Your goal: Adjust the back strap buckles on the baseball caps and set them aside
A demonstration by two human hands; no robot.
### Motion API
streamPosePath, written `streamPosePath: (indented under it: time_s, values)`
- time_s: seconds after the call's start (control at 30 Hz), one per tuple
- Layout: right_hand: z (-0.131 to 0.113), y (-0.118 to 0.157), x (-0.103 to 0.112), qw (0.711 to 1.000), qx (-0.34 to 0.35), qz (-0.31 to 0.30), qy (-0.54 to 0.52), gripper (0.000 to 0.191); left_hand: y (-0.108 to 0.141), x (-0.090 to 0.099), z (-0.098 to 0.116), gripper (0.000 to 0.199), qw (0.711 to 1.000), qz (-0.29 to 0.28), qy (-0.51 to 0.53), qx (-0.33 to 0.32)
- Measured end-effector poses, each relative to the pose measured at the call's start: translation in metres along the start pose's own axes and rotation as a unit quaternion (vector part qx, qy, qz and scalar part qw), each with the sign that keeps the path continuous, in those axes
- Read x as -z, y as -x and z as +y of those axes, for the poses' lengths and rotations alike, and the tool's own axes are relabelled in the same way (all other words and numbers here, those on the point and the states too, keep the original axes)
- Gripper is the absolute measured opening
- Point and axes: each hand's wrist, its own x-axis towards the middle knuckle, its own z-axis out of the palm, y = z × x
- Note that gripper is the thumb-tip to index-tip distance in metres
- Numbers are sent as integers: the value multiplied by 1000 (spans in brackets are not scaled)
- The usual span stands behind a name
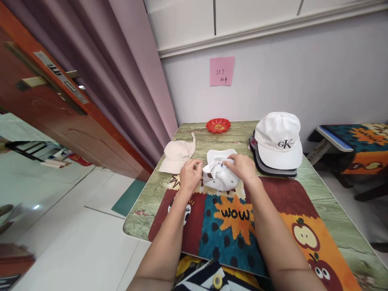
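Head view shows us a white cap near the middle of the counter, at the far edge of a bright mat. Its brim points to the far side. Our right hand pinches the cap's right side. Our left hand has its thumb and finger close together by the cap's left edge; we cannot tell if they pinch it. We see a cream cap on the left, a stack of caps on the right, and a red dish on the far side.

Both bare forearms converge forward. Left hand curls fingers toward thumb. Right hand angles inward, fingers bent.
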Motion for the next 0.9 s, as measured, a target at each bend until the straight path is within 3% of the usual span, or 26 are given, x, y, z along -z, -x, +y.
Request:
streamPosePath:
  time_s: [0.1,0.2,0.27,0.33,0.47,0.7,0.9]
  values:
    - [10,-2,7,999,-10,15,-51,25,1,7,0,17,998,-27,48,41]
    - [14,-3,11,989,-9,41,-142,16,6,9,6,30,982,-125,129,62]
    - [13,-3,12,971,0,45,-234,15,9,6,13,39,966,-191,164,54]
    - [9,-1,15,940,9,38,-339,17,12,0,17,38,959,-220,174,40]
    - [0,5,27,877,15,21,-479,27,10,-8,18,26,975,-159,151,26]
    - [-5,15,51,856,37,34,-514,35,-3,-1,24,22,985,-89,140,44]
    - [-11,26,65,828,45,1,-558,31,-11,-6,32,19,990,-27,134,43]
